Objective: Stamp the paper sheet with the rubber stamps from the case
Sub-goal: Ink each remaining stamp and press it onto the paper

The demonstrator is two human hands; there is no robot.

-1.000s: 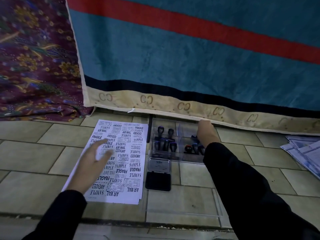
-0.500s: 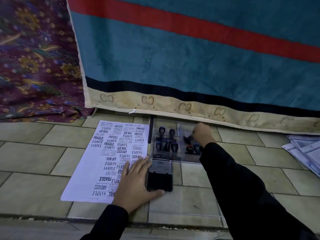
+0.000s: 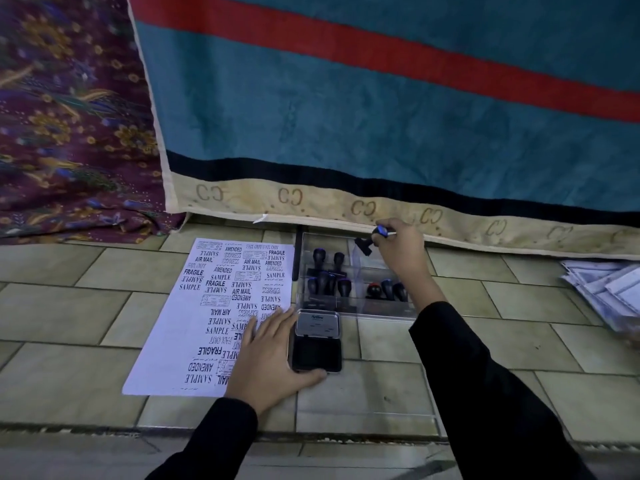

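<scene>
Stamp (image 3: 363,244) in right hand (image 3: 398,252), above case (image 3: 377,308)

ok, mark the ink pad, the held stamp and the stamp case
ink pad (image 3: 317,352): head view, on the black inking surface.
held stamp (image 3: 363,245): head view, on its black base.
stamp case (image 3: 377,309): head view, on the clear front wall.
</scene>
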